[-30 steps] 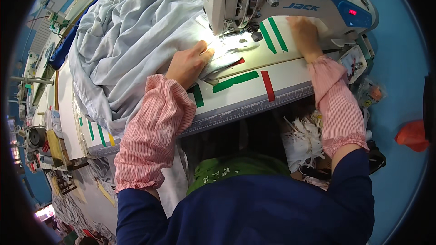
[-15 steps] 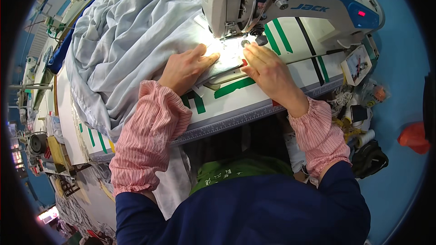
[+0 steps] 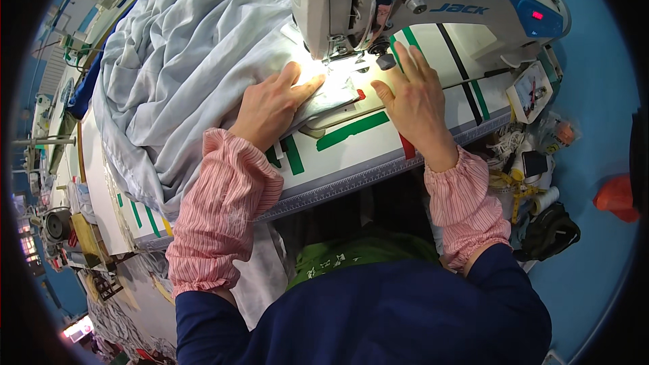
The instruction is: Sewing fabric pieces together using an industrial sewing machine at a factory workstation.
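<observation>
A large heap of pale grey-blue fabric (image 3: pixel 196 54) spreads over the left of the sewing table, its right edge under the head of a white and blue sewing machine (image 3: pixel 314 7). My left hand (image 3: pixel 270 105) rests on that cloth just left of the needle area, thumb and forefinger apart, pressing it down. The needle area is washed out by the lamp's glare. My right hand (image 3: pixel 419 105) is off the fabric, right of the needle area, open with fingers spread over the white table (image 3: pixel 378 145). A small red piece (image 3: pixel 361 94) lies at the cloth's corner.
A ruler strip (image 3: pixel 338 184) runs along the table's front edge, with green tape (image 3: pixel 351 132) on the top. At the right are an open white box (image 3: pixel 531 92), thread spools (image 3: pixel 544 201) and a black bag (image 3: pixel 551 233). A red bag (image 3: pixel 616 197) is farther right.
My right hand has lifted from the fabric's edge by the needle and moved right, its fingers spreading. My left hand stays on the cloth, nearly still.
</observation>
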### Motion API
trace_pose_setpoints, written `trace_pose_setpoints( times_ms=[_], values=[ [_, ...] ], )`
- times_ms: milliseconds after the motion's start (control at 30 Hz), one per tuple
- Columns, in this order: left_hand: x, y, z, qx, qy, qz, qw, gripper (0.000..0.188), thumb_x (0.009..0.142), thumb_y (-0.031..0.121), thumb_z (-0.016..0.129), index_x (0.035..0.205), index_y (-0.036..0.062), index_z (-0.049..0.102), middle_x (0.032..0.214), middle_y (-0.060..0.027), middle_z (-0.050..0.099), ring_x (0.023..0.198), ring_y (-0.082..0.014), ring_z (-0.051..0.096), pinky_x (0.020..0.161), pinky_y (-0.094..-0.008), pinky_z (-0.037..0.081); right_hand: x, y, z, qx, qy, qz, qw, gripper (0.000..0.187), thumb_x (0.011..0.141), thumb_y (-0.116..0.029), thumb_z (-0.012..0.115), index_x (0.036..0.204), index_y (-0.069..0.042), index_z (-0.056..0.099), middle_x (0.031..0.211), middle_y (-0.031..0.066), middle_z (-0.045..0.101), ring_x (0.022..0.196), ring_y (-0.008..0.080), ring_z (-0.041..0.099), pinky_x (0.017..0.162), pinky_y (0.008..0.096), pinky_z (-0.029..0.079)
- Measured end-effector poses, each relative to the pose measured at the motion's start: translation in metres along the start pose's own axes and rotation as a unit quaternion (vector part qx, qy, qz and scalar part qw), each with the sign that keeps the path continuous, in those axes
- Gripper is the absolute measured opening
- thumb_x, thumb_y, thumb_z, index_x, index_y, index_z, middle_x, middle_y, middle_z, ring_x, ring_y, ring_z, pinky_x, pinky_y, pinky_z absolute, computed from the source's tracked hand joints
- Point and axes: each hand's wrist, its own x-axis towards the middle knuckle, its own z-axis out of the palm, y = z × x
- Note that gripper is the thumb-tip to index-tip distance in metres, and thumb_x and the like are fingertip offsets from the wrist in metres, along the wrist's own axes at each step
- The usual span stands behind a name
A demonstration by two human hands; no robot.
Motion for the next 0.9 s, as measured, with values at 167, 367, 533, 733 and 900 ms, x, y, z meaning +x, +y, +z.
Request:
trace_pose_setpoints(
  times_ms=[167,367,533,733,900],
  values=[
    [0.0,0.002,-0.001,-0.006,-0.012,-0.004,1.0,0.046,0.09,0.009,0.049,0.13,0.0277,0.062,0.105,-0.0058,0.052,0.092,-0.0188,0.064,0.067,-0.0325,0.053,-0.001,-0.001,0.002,0.123,-0.001,-0.096,0.988,0.048,0.093,-0.038,0.063,0.125,-0.002,0.062,0.121,0.0182,0.065,0.126,0.0339,0.053,0.103,0.0427,0.044],
    [-0.001,0.002,-0.003,-0.009,0.007,-0.007,1.0,0.047,0.088,0.006,0.051,0.129,0.0263,0.063,0.104,-0.0053,0.053,0.088,-0.0203,0.064,0.067,-0.0326,0.053,-0.003,0.002,0.009,0.119,-0.002,-0.032,0.992,0.053,0.097,-0.037,0.058,0.127,0.007,0.057,0.131,0.0246,0.058,0.128,0.037,0.052,0.107,0.0441,0.042],
    [-0.001,0.002,-0.002,0.005,0.01,0.0,1.0,0.047,0.088,0.007,0.051,0.129,0.0264,0.064,0.107,-0.0057,0.054,0.088,-0.0199,0.064,0.068,-0.0328,0.053,-0.004,0.005,0.014,0.093,0.001,0.008,0.996,0.053,0.097,-0.037,0.058,0.128,0.007,0.057,0.13,0.0236,0.059,0.128,0.0353,0.053,0.107,0.0428,0.042],
    [0.0,0.002,-0.001,0.019,0.011,0.002,1.0,0.048,0.087,0.007,0.052,0.129,0.0272,0.063,0.109,-0.0061,0.054,0.09,-0.02,0.063,0.068,-0.0328,0.054,-0.003,0.006,0.017,0.086,0.011,0.041,0.995,0.054,0.098,-0.039,0.056,0.127,0.007,0.057,0.128,0.0235,0.061,0.127,0.0343,0.054,0.107,0.0417,0.042],
    [0.0,0.001,0.001,0.02,0.014,-0.002,1.0,0.049,0.087,0.007,0.051,0.13,0.0283,0.063,0.11,-0.0062,0.054,0.092,-0.0201,0.063,0.069,-0.0331,0.054,-0.002,0.006,0.016,0.092,0.02,0.047,0.994,0.05,0.098,-0.03,0.059,0.128,0.009,0.054,0.128,0.0255,0.059,0.126,0.0378,0.053,0.106,0.0426,0.044]
  ],
)
